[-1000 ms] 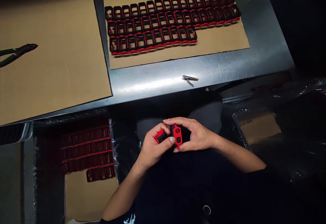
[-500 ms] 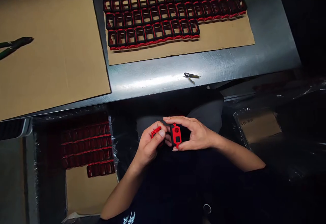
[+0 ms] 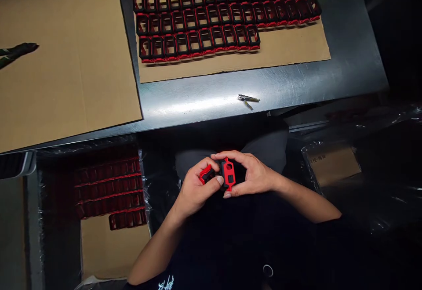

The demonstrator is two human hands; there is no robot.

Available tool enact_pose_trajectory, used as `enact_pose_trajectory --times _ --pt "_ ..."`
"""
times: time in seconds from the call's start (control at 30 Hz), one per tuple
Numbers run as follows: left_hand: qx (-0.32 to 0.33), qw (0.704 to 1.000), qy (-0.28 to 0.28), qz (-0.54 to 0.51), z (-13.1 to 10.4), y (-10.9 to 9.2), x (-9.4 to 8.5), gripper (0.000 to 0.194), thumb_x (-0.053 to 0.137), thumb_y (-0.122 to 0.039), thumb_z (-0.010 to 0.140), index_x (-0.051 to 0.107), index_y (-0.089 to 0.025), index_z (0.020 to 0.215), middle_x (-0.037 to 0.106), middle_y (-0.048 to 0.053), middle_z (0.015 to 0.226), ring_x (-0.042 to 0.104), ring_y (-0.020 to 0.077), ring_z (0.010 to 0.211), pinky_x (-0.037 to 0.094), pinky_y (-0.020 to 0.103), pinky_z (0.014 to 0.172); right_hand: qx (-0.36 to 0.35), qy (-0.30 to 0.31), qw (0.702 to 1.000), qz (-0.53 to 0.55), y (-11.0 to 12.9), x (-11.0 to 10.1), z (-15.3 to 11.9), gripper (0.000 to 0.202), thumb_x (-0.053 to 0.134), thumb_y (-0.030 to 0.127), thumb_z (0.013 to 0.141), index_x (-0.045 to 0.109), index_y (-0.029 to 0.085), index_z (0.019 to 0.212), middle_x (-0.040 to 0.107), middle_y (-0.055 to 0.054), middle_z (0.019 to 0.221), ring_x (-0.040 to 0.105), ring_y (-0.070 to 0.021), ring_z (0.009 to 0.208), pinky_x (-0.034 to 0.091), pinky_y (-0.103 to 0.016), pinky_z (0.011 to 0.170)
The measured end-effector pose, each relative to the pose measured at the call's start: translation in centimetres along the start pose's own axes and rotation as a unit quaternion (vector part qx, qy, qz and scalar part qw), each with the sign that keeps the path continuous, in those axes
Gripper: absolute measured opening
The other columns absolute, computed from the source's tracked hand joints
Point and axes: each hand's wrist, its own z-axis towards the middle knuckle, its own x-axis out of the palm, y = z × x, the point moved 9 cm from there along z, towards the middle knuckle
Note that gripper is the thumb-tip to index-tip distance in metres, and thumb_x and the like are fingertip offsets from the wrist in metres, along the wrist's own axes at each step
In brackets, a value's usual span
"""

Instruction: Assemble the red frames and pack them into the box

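Above my lap, my right hand [image 3: 253, 175] grips a red and black frame [image 3: 229, 172] between thumb and fingers, its red face with a round hole and a square hole turned up. My left hand [image 3: 198, 186] is closed on a second red and black part [image 3: 206, 173], partly hidden by its fingers. The left thumb tip reaches the near side of the right-hand frame. The two pieces are close together; whether they touch cannot be made out.
Rows of black and red frames [image 3: 206, 39] stand on cardboard [image 3: 290, 44] on the metal table [image 3: 198, 101]. Small tools [image 3: 249, 100] lie near its edge. Pliers [image 3: 20, 53] rest on the left cardboard [image 3: 72, 70]. More frames [image 3: 128, 217] fill a box at lower left.
My left hand has moved slightly right, its thumb now reaching the right-hand frame. The part in my left hand has turned and shows more. My right hand has hardly moved.
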Motion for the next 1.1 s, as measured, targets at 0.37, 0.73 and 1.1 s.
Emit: enact_pose_trajectory --times 0.37,0.73,1.1 --pt "-0.005 0.999 -0.017 0.040 0.0 -1.0 0.1 0.028 0.076 -0.035 0.073 0.054 -0.020 0.080 0.057 -0.003 0.063 0.047 0.0102 0.055 0.041 0.021 0.054 -0.016 0.012 0.999 -0.038 0.5 0.0 0.2 0.085 0.092 0.034 0.068 0.055 0.024 0.143 0.067 -0.012 0.135 0.066 -0.0275 0.123 0.051 -0.042 0.108" --pt "0.235 0.899 -0.068 0.362 -1.4 -6.3 1.5 0.017 0.073 -0.020 0.076 0.058 -0.022 0.085 0.074 0.003 0.083 0.070 0.0165 0.071 0.056 0.027 0.066 0.058 0.004 0.995 0.085 0.0 -3.0 -0.7 0.030 0.065 0.041 0.096 0.077 0.015 0.103 0.069 -0.004 0.084 0.064 -0.0135 0.073 0.051 -0.025 0.068" --pt "0.349 0.814 -0.014 0.463 -2.3 -6.9 2.9 0.019 0.069 -0.013 0.083 0.059 -0.021 0.097 0.076 0.010 0.108 0.072 0.0259 0.112 0.062 0.038 0.092 0.118 0.027 0.979 0.164 0.0 -1.1 -1.3 0.025 0.075 0.039 0.085 0.078 0.015 0.092 0.057 0.002 0.067 0.045 -0.0094 0.058 0.037 -0.022 0.053"
